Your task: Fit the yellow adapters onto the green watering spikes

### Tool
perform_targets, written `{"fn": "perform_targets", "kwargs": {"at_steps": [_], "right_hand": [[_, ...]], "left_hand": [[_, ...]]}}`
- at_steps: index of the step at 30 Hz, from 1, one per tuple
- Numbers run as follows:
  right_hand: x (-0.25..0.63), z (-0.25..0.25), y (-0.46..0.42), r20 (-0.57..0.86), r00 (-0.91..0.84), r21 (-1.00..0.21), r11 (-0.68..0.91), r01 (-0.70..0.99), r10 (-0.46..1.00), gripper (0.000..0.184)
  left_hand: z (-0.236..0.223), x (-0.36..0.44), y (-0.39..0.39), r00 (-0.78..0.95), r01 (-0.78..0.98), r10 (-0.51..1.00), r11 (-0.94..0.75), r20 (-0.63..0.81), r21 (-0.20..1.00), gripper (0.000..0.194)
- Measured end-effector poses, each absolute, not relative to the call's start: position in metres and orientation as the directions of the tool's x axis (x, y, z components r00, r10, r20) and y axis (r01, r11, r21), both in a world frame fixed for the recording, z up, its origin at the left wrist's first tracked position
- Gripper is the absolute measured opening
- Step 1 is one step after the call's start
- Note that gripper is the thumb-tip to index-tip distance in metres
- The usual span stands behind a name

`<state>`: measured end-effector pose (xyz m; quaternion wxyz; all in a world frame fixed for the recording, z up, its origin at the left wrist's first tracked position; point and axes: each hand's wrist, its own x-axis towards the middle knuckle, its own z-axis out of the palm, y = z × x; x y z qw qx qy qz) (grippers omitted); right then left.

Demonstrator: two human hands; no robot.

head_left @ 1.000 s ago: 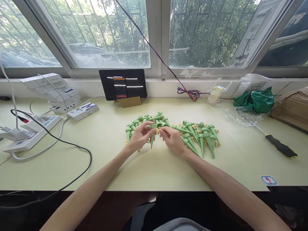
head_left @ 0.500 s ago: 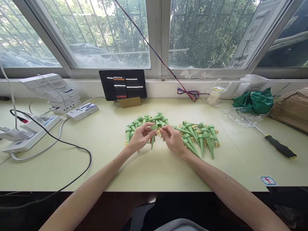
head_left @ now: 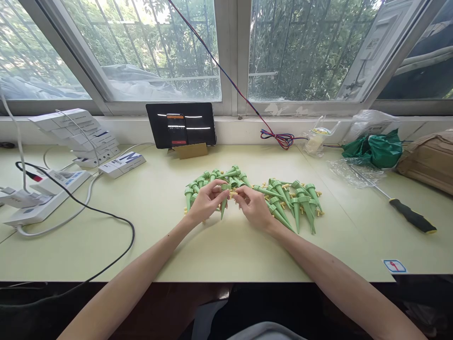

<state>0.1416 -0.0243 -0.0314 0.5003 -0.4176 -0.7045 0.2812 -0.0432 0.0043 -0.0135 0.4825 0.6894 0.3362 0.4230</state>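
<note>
My left hand [head_left: 204,204] is closed on a green plant watering spike [head_left: 223,208], its point hanging down and its wide cap at the top between thumb and fingers. Opposite it, my right hand [head_left: 253,206] pinches the small yellow valve [head_left: 232,193] at the side of that cap. Fingertips partly cover the valve, so how it sits in the cap is hard to make out. Behind my left hand lies a pile of green spikes [head_left: 203,179] with yellow valves. A second pile of spikes [head_left: 297,200] lies just right of my right hand.
A tablet [head_left: 155,125] leans on a cardboard stand at the back. On the left are stacked white boxes [head_left: 79,137], a power strip [head_left: 49,203] and a black cable [head_left: 116,217]. Rightward lie a screwdriver [head_left: 412,216], a green bag [head_left: 375,148] and a brown package [head_left: 428,156].
Both hands stay in nearly the same place. The spike tilts slightly between frames, and my right fingertips shift a little at the yellow valve. The piles look unchanged.
</note>
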Motion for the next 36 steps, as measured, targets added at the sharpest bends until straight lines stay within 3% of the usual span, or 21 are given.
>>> {"fn": "perform_targets", "kwargs": {"at_steps": [6, 15, 22, 31, 36], "right_hand": [[0.1424, -0.0339, -0.0232, 0.452, -0.170, -0.805, 0.483, 0.344, 0.876, 0.030], [0.1406, -0.0307, -0.0258, 0.471, -0.138, -0.816, 0.490, 0.307, 0.871, 0.021], [0.1420, -0.0323, -0.0242, 0.441, -0.170, -0.820, 0.473, 0.323, 0.881, 0.029], [0.1410, -0.0282, -0.0257, 0.459, -0.120, -0.826, 0.473, 0.306, 0.880, 0.020], [0.1424, -0.0285, -0.0249, 0.449, -0.142, -0.825, 0.470, 0.315, 0.882, 0.025]], "left_hand": [[-0.0125, -0.0424, 0.0037, 0.399, 0.093, 0.884, -0.301, 0.242, 0.949, 0.027], [-0.0117, -0.0429, 0.0047, 0.351, 0.126, 0.901, -0.314, 0.254, 0.941, 0.028], [-0.0117, -0.0420, 0.0035, 0.364, 0.119, 0.896, -0.315, 0.254, 0.942, 0.028], [-0.0097, -0.0421, 0.0027, 0.343, 0.141, 0.903, -0.322, 0.259, 0.936, 0.028], [-0.0103, -0.0421, 0.0029, 0.349, 0.141, 0.901, -0.324, 0.259, 0.935, 0.028]]}}
